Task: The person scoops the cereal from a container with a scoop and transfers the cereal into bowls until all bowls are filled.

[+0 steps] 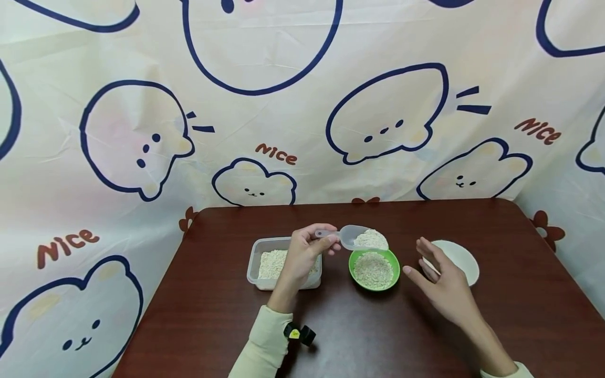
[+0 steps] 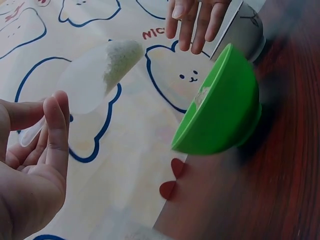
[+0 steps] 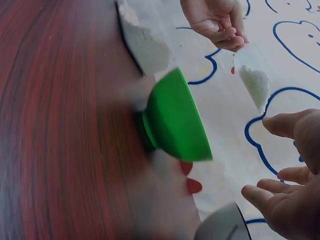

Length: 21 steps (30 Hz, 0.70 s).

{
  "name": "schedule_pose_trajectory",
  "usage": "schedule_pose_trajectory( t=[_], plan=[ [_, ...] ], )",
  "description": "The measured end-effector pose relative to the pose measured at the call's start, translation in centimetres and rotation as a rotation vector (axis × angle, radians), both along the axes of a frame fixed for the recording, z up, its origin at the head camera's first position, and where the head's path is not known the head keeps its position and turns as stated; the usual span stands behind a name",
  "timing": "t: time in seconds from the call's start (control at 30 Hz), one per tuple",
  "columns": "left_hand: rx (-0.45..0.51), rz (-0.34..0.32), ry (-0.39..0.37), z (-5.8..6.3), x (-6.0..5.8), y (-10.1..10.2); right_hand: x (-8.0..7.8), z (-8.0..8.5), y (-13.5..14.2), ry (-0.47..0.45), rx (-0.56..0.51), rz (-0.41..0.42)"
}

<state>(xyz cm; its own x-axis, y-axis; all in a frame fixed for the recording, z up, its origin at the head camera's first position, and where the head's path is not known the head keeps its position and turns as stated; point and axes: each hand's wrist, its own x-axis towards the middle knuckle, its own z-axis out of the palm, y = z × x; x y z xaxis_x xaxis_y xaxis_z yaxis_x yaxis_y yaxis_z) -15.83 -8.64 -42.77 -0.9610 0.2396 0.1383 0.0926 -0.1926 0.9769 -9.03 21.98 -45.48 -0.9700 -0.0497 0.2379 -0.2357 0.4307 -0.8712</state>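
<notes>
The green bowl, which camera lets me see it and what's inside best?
The head view: it looks down into the green bowl, showing the pale flakes inside. The left wrist view shows its side and just a sliver of flakes; the right wrist view shows only its outside.

Illumination around me: diffuse. The cream fabric backdrop reads bright; the dark-brown wood-grain tabletop takes a soft shadow beneath the round green bowl. Head view: sharper. Wrist views: dimmer, tabletop partly blurred.
</notes>
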Motion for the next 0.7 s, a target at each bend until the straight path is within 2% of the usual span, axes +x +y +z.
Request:
schedule_pose_trajectory(
  t=[0.37, 0.7],
  plan=[
    [-0.031, -0.036, -0.007, 0.1, -0.4, 3.3, 0.5, 0.6, 3.1, -0.022, 0.035, -0.094],
    [-0.035, -0.068, 0.019, 0.1, -0.9, 6.0, 0.9, 0.1, 6.1, -0.007, 0.105, -0.184]
  ],
)
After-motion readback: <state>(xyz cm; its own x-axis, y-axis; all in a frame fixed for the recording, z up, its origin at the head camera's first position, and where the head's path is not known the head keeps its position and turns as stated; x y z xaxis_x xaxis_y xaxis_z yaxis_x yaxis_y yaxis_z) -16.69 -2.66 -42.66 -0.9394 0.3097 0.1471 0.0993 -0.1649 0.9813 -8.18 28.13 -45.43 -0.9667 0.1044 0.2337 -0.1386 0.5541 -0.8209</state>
